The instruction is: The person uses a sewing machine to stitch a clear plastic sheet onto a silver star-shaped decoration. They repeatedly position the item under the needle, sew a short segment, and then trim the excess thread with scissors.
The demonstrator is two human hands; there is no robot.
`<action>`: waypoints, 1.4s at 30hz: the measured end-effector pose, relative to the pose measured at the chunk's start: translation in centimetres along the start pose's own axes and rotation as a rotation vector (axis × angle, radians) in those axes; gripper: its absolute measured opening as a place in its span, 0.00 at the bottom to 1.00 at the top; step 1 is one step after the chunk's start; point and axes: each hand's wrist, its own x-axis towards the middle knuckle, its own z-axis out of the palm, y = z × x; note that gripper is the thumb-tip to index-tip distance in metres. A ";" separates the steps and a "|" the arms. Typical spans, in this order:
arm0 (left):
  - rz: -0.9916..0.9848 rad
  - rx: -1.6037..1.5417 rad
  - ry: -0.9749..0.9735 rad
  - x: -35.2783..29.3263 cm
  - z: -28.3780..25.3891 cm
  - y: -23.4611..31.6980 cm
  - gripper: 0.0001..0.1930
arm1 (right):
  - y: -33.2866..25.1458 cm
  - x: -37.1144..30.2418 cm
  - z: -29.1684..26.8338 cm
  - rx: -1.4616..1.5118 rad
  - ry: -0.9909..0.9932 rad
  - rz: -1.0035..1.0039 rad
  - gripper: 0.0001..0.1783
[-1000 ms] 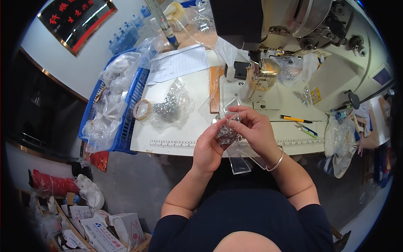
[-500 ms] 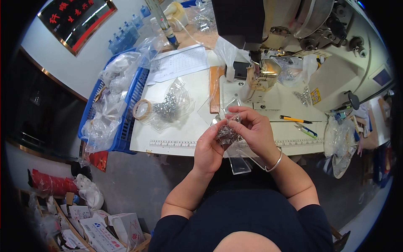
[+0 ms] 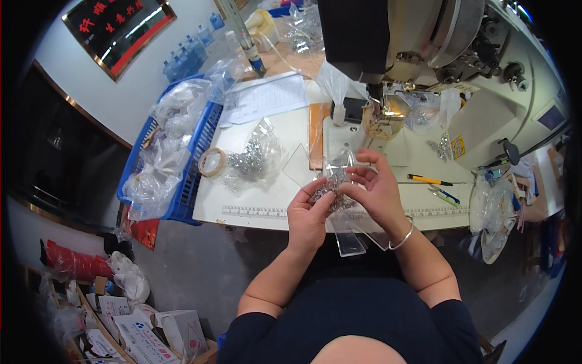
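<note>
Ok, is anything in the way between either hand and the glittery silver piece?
Nothing visible blocks them: the left hand holds the glittery silver piece and the right hand touches it. Clear plastic shows just beyond it; whether any also lies between hands and piece is too fine to tell.

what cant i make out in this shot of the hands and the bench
All in the head view:
Silvery piece: its full outline and underside, hidden by the left hand and right hand.
Blue basket: what lies at its bottom, hidden by clear plastic bags.
Machine: its top, cut off by the upper edge.
Paper sheet: its entries, too small and faint to read.
</note>
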 end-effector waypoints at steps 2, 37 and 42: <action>0.024 0.009 -0.018 -0.1 -0.3 -0.2 0.17 | -0.4 0.5 -0.6 -0.057 -0.159 0.130 0.13; 0.184 -0.063 -0.062 0.0 -1.1 0.1 0.18 | -4.9 4.1 -4.5 -0.313 -0.834 0.263 0.25; 0.231 0.085 -0.121 -0.6 -0.7 0.2 0.21 | -2.5 1.7 -2.6 -0.120 -0.725 0.173 0.14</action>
